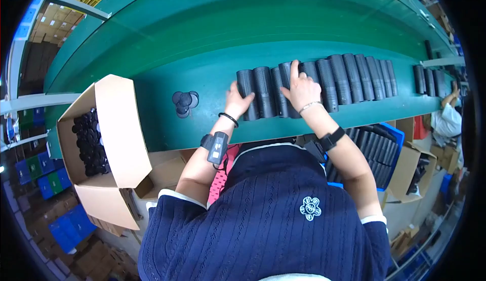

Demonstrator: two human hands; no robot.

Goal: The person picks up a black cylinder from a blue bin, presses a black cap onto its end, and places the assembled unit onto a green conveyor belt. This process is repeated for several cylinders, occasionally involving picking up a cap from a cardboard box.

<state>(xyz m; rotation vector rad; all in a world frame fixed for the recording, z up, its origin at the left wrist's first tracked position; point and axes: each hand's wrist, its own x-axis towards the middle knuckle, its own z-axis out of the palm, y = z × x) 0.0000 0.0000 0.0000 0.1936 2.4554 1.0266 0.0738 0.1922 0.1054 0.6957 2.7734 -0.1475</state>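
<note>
Row of black ribbed cylinders (324, 81) is being lain side by side on the green belt (202, 38), long axes running away from the body, across the belt's width. Row is being bracketed at its left end by both hands.

Left hand (237, 100) is being rested against the leftmost cylinder (246, 93), fingers spread and pressed flat on its outer flank and near end; nothing is being gripped. Right hand (302, 89) is being laid palm-down over cylinders a few places along, fingers extended, index reaching up along one tube's length; again a flat contact, no closed grasp.

Between the two hands, roughly four cylinders are being enclosed. The tubes lie directly under and ahead of the fingertips, lengthwise with the fingers. Left hand is nearer the row's free end; right hand is nearer the bulk of the row stretching rightward.

Small cluster of dark round caps (184, 102) is being left on the belt, well left of the hands. Open cardboard box (121, 124) of black parts is being kept at the left edge.
</note>
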